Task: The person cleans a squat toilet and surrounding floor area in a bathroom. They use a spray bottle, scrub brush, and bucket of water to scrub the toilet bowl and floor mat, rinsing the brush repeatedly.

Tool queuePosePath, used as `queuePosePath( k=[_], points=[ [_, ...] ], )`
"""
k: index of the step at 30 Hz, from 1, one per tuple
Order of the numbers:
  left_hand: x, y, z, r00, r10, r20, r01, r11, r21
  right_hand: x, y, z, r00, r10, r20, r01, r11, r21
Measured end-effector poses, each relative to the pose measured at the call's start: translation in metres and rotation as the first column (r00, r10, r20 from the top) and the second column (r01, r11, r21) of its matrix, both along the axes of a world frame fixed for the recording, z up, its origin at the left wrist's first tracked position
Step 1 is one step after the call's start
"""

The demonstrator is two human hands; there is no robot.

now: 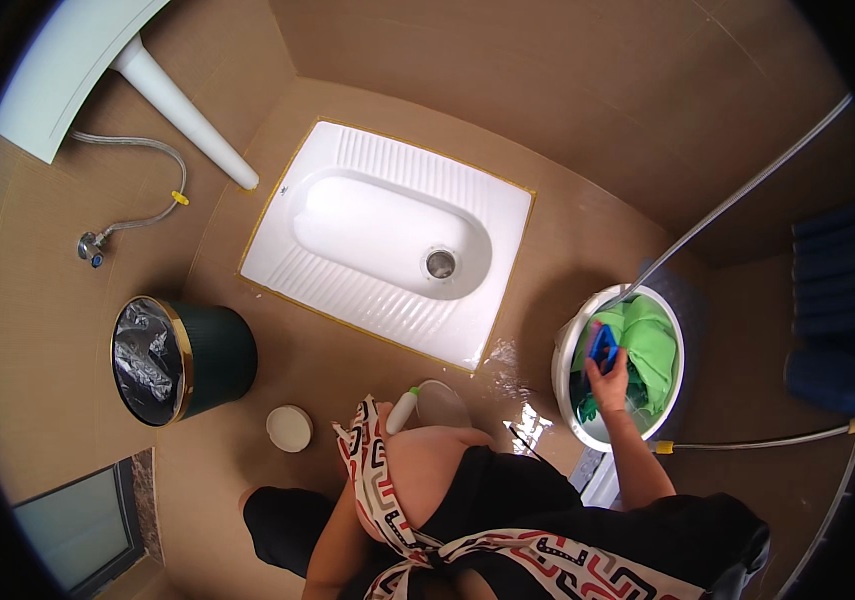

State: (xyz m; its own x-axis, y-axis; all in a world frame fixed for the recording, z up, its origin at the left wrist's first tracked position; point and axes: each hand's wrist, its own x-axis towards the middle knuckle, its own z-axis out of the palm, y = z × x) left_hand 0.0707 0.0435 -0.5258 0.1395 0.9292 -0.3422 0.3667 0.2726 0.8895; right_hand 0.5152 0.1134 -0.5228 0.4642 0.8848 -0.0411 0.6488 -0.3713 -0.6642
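Observation:
My right hand (608, 384) grips a blue scrub brush (603, 349) with pinkish bristles. It is over a white bucket (560, 375), whose contents are a light green cloth (649, 337), a darker green cloth (586, 409) and water. From above, a metal hose (735, 196) runs down to the bucket's rim. My left forearm (334, 540) reaches forward beside my bent knee. Patterned fabric (377, 480) hides most of the left hand, so its grip is unclear. Just past that fabric is a white bottle (400, 412) with a green cap, beside a pale rounded object (442, 405).
A white squat toilet (390, 225) is set into the brown tiled floor ahead. To the left are a dark green bin (221, 360) with a liner and a small round white container (289, 429). Wet floor (529, 427) shines near the bucket. A white pipe (187, 112) slants down at upper left.

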Motion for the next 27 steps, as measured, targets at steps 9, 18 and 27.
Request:
queuePosePath(
  k=[9, 18, 27],
  points=[
    [-0.061, 0.025, 0.02, 0.772, 0.614, 0.163, -0.625, 0.69, 0.365, -0.029, 0.046, -0.023, 0.934, -0.291, -0.208, 0.299, 0.954, 0.009],
    [-0.108, 0.065, 0.023, 0.595, 0.798, 0.091, -0.765, 0.529, 0.368, -0.182, 0.069, -0.02, 0.571, 0.813, 0.111, -0.692, 0.55, -0.467],
    [-0.141, 0.014, -0.014, 0.462, 0.879, -0.117, -0.859, 0.476, 0.189, -0.12, 0.205, -0.079, 0.487, 0.851, 0.195, -0.799, 0.524, -0.293]
  ],
)
